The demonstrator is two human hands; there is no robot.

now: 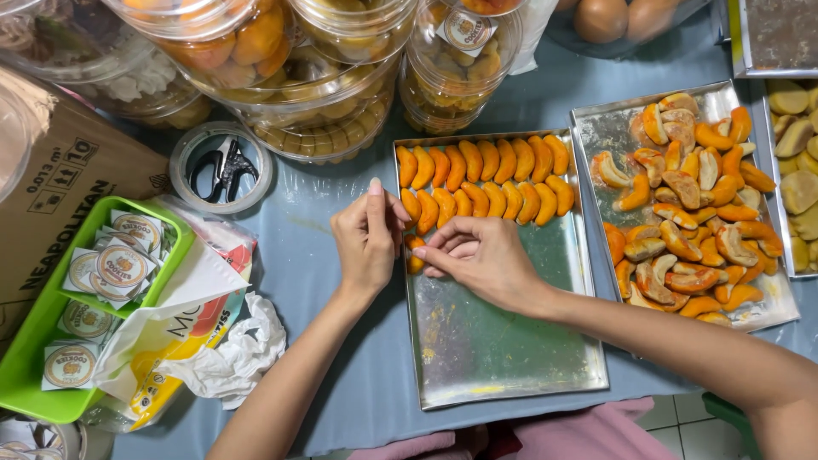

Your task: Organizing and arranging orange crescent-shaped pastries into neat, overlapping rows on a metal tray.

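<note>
Both my hands meet at the tray's (511, 358) nine o'clock edge, left hand (368, 243) and right hand (477, 255) fingers pinched narrow on one orange cookie (415, 262), seemingly starting a third row below two neat rows (486, 179).

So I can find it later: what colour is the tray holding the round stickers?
Bright green tray, seen in the head view.
</note>
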